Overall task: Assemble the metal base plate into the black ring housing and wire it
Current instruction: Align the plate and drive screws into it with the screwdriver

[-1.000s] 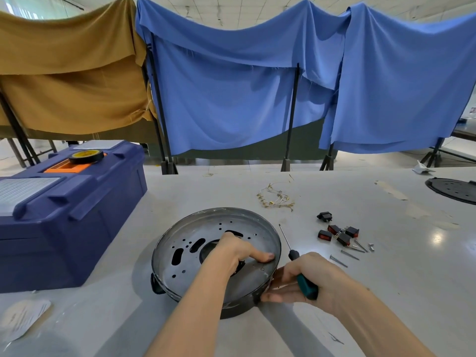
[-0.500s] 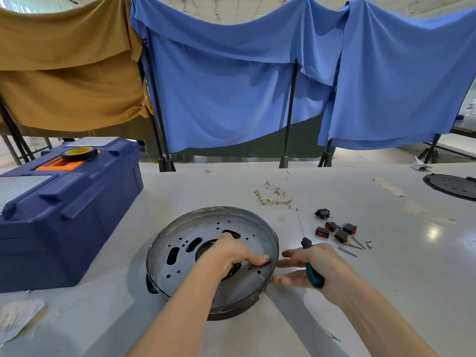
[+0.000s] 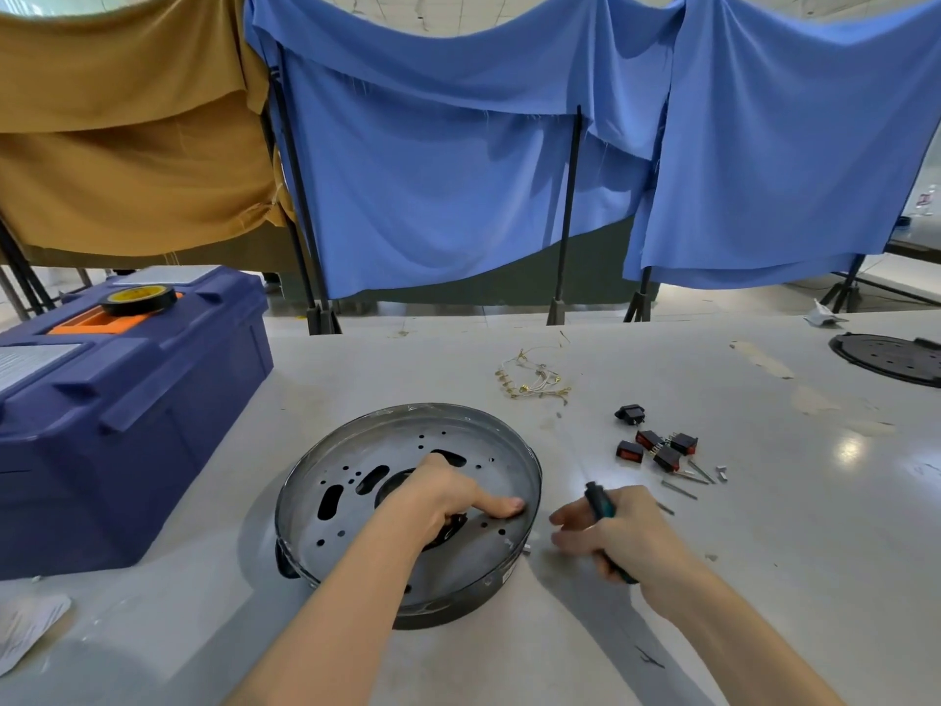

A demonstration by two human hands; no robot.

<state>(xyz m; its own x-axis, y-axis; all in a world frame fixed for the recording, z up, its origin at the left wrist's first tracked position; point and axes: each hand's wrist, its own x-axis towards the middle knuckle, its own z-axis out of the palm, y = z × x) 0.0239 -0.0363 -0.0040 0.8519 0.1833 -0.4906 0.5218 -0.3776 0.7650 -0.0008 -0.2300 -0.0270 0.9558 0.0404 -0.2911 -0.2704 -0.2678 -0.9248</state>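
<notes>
Left hand [image 3: 443, 494] hooks the metal base plate [image 3: 387, 445]; right hand [image 3: 626, 532] grips a screwdriver [image 3: 598, 501], shaft pointing away.

The right hand [image 3: 626, 532] is drawing away from the rim of the black ring [image 3: 458, 615]: its fingers [image 3: 562, 517], which were pressing against that rim a second ago, are now spreading just beside it, apart from it. The screwdriver [image 3: 600, 503] it grips is swinging from a leftward lean to more upright, its thin shaft blurring.
</notes>
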